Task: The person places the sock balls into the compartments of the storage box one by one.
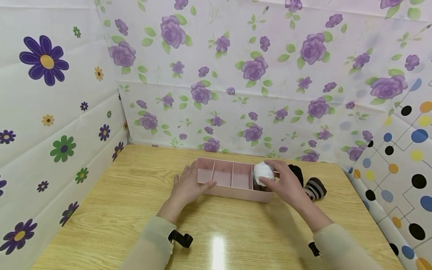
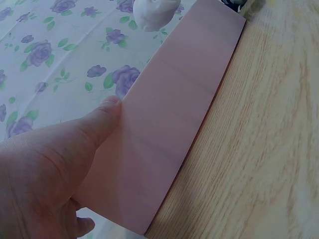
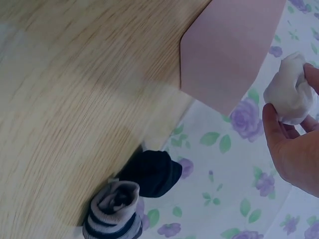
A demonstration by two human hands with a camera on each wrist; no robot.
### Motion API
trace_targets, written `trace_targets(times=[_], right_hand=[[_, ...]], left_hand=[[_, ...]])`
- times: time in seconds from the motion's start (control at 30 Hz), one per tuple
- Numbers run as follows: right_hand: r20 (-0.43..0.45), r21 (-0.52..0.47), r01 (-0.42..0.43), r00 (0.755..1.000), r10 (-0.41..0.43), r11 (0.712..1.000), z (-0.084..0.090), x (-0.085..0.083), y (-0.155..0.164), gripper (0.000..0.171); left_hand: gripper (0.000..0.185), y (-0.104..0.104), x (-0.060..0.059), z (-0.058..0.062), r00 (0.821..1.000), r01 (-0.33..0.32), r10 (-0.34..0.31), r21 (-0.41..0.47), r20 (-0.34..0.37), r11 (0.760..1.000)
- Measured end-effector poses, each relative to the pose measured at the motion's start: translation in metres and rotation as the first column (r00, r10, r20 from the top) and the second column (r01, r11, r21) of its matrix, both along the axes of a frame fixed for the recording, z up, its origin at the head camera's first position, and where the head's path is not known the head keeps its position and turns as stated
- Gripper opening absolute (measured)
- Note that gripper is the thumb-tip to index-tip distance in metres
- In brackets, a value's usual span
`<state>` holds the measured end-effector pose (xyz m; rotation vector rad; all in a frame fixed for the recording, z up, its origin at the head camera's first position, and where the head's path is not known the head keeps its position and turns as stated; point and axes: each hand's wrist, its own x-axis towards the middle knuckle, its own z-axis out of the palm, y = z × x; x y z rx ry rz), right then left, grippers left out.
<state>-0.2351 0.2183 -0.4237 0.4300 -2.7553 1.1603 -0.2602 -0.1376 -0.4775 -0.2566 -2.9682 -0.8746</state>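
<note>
The left hand point(image 1: 186, 188) grips the left end of the pink box point(image 1: 233, 179) on the counter point(image 1: 111, 210). The right hand point(image 1: 287, 183) holds a white sock ball point(image 1: 263, 173) over the box's right end; a black sock point(image 1: 297, 173) and striped sock point(image 1: 315, 188) lie just right of the box.

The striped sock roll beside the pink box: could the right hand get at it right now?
Probably not at once. The striped sock roll lies uncovered on the table close beside the right hand, but that hand holds a white sock roll over the pink box.

Two bare hands, left point(image 1: 186, 187) and right point(image 1: 287, 183), emerging from pale beige, slightly sheer long sleeves point(image 1: 152, 243); black straps point(image 1: 180, 238) at both wrists.
</note>
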Motion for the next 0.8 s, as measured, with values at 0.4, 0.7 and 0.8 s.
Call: trace_targets(times=[0.4, 0.7, 0.8], right_hand=[[0.012, -0.018, -0.016, 1.0, 0.016, 1.0, -0.009, -0.015, -0.027, 0.066], [0.017, -0.018, -0.027, 0.999, 0.027, 0.999, -0.014, -0.023, -0.043, 0.065], [0.028, -0.009, -0.031, 0.999, 0.031, 0.999, -0.015, -0.024, -0.048, 0.066]], left_hand=[[0.12, 0.001, 0.0, -0.001, 1.0, -0.008, 0.008, -0.003, -0.003, 1.0], [0.12, 0.001, 0.001, 0.001, 1.0, -0.007, 0.007, 0.0, -0.003, 1.0], [0.119, 0.001, 0.001, 0.001, 1.0, -0.008, 0.008, 0.005, -0.006, 1.0]])
